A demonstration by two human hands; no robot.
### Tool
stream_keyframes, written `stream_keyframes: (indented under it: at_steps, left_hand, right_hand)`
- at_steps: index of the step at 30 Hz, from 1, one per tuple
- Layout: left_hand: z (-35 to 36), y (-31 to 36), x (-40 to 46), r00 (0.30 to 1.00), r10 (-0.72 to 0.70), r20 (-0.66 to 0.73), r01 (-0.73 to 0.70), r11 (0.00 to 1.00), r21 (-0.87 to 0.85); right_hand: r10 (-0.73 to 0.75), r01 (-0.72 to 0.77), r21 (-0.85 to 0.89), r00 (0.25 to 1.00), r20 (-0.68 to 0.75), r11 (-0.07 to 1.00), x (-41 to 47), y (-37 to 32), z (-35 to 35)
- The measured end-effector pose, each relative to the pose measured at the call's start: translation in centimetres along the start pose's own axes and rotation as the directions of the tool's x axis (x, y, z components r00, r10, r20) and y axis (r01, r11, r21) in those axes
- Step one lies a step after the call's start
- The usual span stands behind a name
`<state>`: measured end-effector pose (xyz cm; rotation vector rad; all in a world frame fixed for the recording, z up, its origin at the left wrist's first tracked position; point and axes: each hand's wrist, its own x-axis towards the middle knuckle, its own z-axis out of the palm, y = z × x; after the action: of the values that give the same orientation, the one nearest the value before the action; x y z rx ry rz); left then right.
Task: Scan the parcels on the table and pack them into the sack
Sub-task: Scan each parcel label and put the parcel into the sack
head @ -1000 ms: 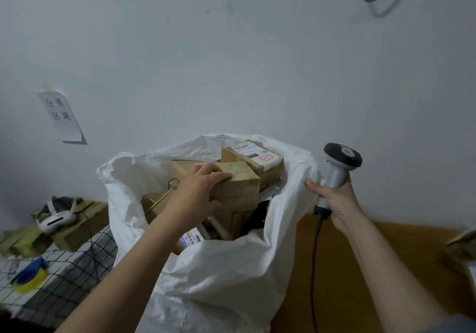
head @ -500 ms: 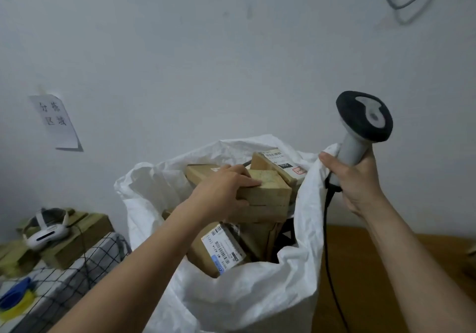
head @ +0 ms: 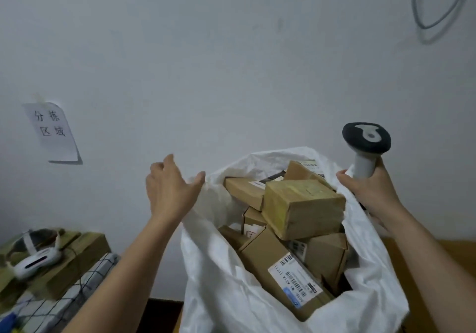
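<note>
Left hand (head: 171,191) at the sack (head: 231,296) rim, fingers loosely spread, nothing held; thumb appears to touch the edge.

Taped parcel (head: 302,207) is seen resting on top of the other parcels inside the sack, just right of the left hand, long axis running left to right. Scanner (head: 365,149) is gripped upright in the right hand (head: 371,193), which also bunches the opposite rim. Both hands are about equally near the parcel.
</note>
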<state>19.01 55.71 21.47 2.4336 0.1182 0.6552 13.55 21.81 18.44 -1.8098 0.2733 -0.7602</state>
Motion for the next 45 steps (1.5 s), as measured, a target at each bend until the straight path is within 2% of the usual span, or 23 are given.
stream_keyframes:
  at_steps: [1,3,5,6,10,14,16,19,21,24,25,27,28,30,31,33,35,36,38,40,41,43,45]
  left_hand:
    - [0.5,-1.2,0.3,0.985,-0.152,0.085,0.154,0.988,-0.025]
    - [1.8,-3.0,0.5,0.876,-0.365,0.315,0.441,0.871,-0.218]
    - [2.9,-4.0,0.4,0.769,-0.372,0.519,0.609,0.673,-0.420]
    - [3.5,-4.4,0.4,0.765,-0.332,0.552,0.617,0.621,-0.482]
    - [4.1,-3.0,0.4,0.876,-0.178,0.448,0.470,0.518,-0.714]
    - [3.9,-2.0,2.0,0.885,-0.200,0.420,0.459,0.234,-0.857]
    - [3.7,-1.9,3.8,0.882,-0.202,0.425,0.454,0.132,-0.881]
    - [3.3,-2.5,6.0,0.874,-0.255,0.412,0.429,0.010,-0.903]
    - [4.1,-3.3,6.5,0.835,-0.328,0.441,0.473,0.021,-0.881]
    - [5.4,-2.8,5.8,0.760,-0.341,0.553,0.595,0.026,-0.803]
    - [5.6,-2.1,5.7,0.764,-0.329,0.556,0.595,0.022,-0.804]
    - [5.2,-0.3,6.5,0.835,-0.255,0.487,0.507,0.014,-0.862]
    - [4.9,0.6,6.9,0.867,-0.263,0.422,0.443,0.021,-0.896]
    - [4.9,1.1,7.3,0.885,-0.334,0.325,0.355,0.032,-0.934]
    - [5.4,1.1,6.9,0.884,-0.353,0.307,0.351,0.069,-0.934]
    - [7.4,1.1,5.6,0.865,-0.347,0.363,0.434,0.156,-0.887]
    - [8.2,2.0,4.8,0.835,-0.335,0.436,0.512,0.185,-0.839]
    - [8.0,2.6,5.0,0.848,-0.306,0.432,0.494,0.163,-0.854]
    - [7.1,4.1,6.4,0.913,-0.257,0.318,0.361,0.142,-0.922]
    - [6.5,4.6,7.4,0.947,-0.198,0.252,0.297,0.245,-0.923]
    - [6.8,4.1,7.3,0.936,-0.180,0.301,0.345,0.322,-0.882]
    - [8.6,2.3,6.0,0.873,-0.218,0.436,0.486,0.468,-0.738]
    - [10.2,0.5,5.3,0.812,-0.344,0.471,0.583,0.479,-0.656]
  right_hand:
    - [0.004,-0.004,-0.009,1.000,-0.012,1.000,-0.1,0.0,0.2]
    - [0.014,-0.014,-0.023,1.000,-0.014,1.000,-0.4,0.0,0.7]
    - [0.028,-0.028,-0.037,1.000,0.004,0.999,-0.6,0.1,1.2]
    - [0.038,-0.037,-0.046,0.999,0.016,0.998,-0.6,0.0,1.4]
    - [0.037,-0.034,-0.040,0.997,0.060,0.999,-0.3,0.3,2.2]
    - [0.011,-0.006,-0.070,0.998,0.066,0.998,1.1,-0.2,2.4]
    - [-0.056,0.051,-0.074,0.996,-0.071,0.996,3.6,-1.9,1.1]
    - [-0.125,0.158,0.068,0.928,-0.351,0.985,7.6,-5.1,-2.0]
    - [-0.143,0.199,0.091,0.895,-0.423,0.976,8.5,-4.8,-2.8]
    - [-0.095,0.108,0.023,0.945,-0.313,0.994,8.3,-2.4,-1.8]
    - [-0.091,0.106,0.036,0.951,-0.294,0.994,8.3,-2.2,-1.5]
    - [-0.134,0.179,0.091,0.921,-0.366,0.980,9.2,-3.4,-1.7]
    - [-0.169,0.232,0.109,0.897,-0.408,0.967,9.7,-4.3,-2.1]
    - [-0.237,0.323,0.110,0.850,-0.470,0.940,10.5,-5.5,-2.7]
    - [-0.244,0.322,0.096,0.852,-0.463,0.942,10.6,-5.3,-2.8]
    - [-0.190,0.227,0.057,0.908,-0.374,0.972,10.6,-3.7,-2.4]
    - [-0.144,0.161,0.033,0.943,-0.300,0.986,10.1,-2.1,-2.2]
    - [-0.149,0.170,0.041,0.938,-0.312,0.985,10.1,-2.1,-2.6]
    - [-0.202,0.246,0.059,0.891,-0.406,0.967,10.8,-3.5,-3.8]
    - [-0.243,0.309,0.058,0.839,-0.486,0.949,11.6,-4.9,-5.1]
    - [-0.248,0.323,0.064,0.825,-0.507,0.944,12.0,-5.2,-5.5]
    - [-0.193,0.268,0.089,0.852,-0.486,0.959,12.1,-4.6,-5.3]
    - [-0.136,0.203,0.116,0.894,-0.426,0.972,11.6,-3.7,-4.4]
